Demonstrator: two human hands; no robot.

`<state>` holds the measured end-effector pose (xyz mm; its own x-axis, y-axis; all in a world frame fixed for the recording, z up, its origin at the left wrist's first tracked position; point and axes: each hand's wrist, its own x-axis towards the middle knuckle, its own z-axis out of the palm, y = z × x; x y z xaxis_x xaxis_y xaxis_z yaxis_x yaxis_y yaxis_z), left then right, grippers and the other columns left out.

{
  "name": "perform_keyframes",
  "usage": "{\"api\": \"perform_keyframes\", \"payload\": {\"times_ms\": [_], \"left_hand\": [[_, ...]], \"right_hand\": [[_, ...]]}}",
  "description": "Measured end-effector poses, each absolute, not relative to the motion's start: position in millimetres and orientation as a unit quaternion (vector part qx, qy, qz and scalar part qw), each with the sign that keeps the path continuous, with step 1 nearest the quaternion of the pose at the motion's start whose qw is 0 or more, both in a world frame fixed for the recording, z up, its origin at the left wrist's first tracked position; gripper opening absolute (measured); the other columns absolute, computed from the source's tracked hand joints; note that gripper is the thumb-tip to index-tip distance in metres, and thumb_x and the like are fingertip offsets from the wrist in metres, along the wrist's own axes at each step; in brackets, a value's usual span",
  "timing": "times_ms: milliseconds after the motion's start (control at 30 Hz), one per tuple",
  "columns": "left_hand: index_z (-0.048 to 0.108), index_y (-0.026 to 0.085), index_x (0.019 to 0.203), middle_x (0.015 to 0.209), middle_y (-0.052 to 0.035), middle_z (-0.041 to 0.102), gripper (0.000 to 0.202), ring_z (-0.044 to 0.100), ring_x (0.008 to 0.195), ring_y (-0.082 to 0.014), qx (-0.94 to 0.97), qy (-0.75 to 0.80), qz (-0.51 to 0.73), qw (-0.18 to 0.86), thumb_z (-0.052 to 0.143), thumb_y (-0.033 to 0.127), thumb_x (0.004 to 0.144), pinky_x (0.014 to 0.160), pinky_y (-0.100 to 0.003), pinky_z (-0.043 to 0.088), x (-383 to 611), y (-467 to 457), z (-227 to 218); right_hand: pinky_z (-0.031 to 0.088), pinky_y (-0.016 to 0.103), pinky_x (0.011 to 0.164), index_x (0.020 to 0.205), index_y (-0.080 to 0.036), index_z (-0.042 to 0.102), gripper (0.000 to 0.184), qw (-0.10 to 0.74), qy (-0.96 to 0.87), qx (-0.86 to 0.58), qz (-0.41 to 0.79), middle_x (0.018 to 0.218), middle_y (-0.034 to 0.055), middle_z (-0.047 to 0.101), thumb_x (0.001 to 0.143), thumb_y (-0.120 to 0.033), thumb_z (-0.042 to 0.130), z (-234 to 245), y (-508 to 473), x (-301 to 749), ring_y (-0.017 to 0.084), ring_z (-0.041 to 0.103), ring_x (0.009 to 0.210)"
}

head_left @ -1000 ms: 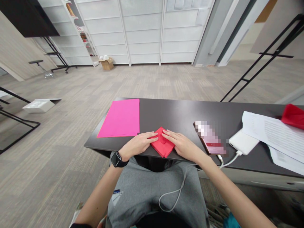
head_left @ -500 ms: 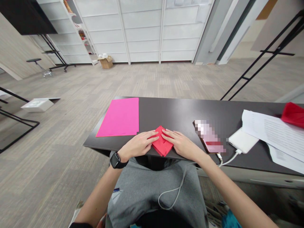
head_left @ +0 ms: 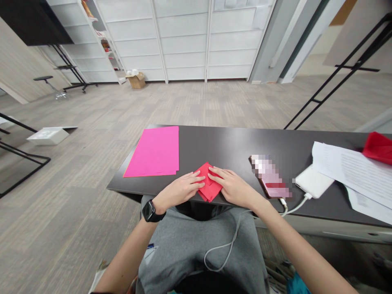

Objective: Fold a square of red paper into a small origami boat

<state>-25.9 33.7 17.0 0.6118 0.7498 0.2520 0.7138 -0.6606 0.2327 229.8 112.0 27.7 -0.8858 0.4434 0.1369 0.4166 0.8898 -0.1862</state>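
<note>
Resting atop folded red paper (head_left: 210, 192), left fingers (head_left: 197, 179) lie slightly spread; right fingers (head_left: 217, 179) likewise, opposite.

Left hand (head_left: 180, 189) and right hand (head_left: 236, 188) on folded red paper (head_left: 210, 191), dark desk (head_left: 219, 143)

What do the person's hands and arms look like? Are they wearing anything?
The left hand and right hand have no gloves, and I see no rings. The left wrist wears a black watch with a dark, rounded-square face and black strap. The right wrist has none. No sleeves cover the visible forearms.
</note>
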Motion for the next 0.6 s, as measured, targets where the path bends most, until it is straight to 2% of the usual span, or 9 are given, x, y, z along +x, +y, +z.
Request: {"api": "perform_keyframes", "payload": {"times_ms": [167, 300, 400, 467, 600], "left_hand": [[0.063, 0.018, 0.128, 0.145, -0.009, 0.057, 0.031, 0.045, 0.143, -0.0225, 0.893, 0.414, 0.168, 0.063, 0.048, 0.015, 0.101, 0.121, -0.045, 0.037, -25.0, 33.4, 19.9], [0.063, 0.016, 0.128, 0.143, -0.0098, 0.059, 0.031, 0.042, 0.145, -0.0229, 0.898, 0.399, 0.174, 0.062, 0.049, 0.015, 0.1, 0.121, -0.046, 0.037, -25.5, 34.4, 18.8], [0.063, 0.016, 0.126, 0.141, -0.0099, 0.061, 0.03, 0.04, 0.146, -0.0223, 0.9, 0.395, 0.175, 0.058, 0.049, 0.015, 0.1, 0.121, -0.045, 0.036, -25.6, 35.0, 16.3], [0.063, 0.017, 0.125, 0.14, -0.0094, 0.062, 0.029, 0.041, 0.146, -0.0215, 0.9, 0.396, 0.175, 0.054, 0.049, 0.015, 0.1, 0.121, -0.044, 0.036, -25.3, 35.2, 15.0], [0.063, 0.016, 0.124, 0.143, -0.01, 0.059, 0.029, 0.044, 0.144, -0.0212, 0.905, 0.389, 0.165, 0.043, 0.048, 0.015, 0.1, 0.122, -0.044, 0.035, -24.3, 35.2, 16.2]], "right_hand": [[0.036, 0.053, 0.114, 0.146, -0.012, 0.049, 0.066, 0.082, -0.969, -0.204, 0.117, 0.157, 0.019, 0.041, 0.081, -0.011, 0.046, 43.0, 112.8, 233.7, 0.03, 0.04, 0.143], [0.037, 0.05, 0.115, 0.143, -0.015, 0.052, 0.05, 0.105, -0.958, -0.23, 0.138, 0.155, 0.0152, 0.044, 0.095, -0.019, 0.037, 51.1, 112.8, 226.3, 0.025, 0.041, 0.143], [0.034, 0.048, 0.118, 0.148, -0.011, 0.044, 0.05, 0.137, -0.949, -0.268, 0.098, 0.159, 0.0157, 0.038, 0.101, -0.023, 0.029, 46.3, 111.0, 209.7, 0.024, 0.033, 0.148], [0.032, 0.049, 0.119, 0.15, -0.007, 0.04, 0.052, 0.121, -0.953, -0.271, 0.067, 0.161, 0.0176, 0.035, 0.103, -0.026, 0.028, 38.9, 109.9, 198.8, 0.026, 0.03, 0.15], [0.033, 0.05, 0.118, 0.15, -0.004, 0.041, 0.054, 0.084, -0.959, -0.271, 0.022, 0.161, 0.0209, 0.032, 0.105, -0.031, 0.028, 22.7, 109.0, 190.0, 0.03, 0.031, 0.149]]}}
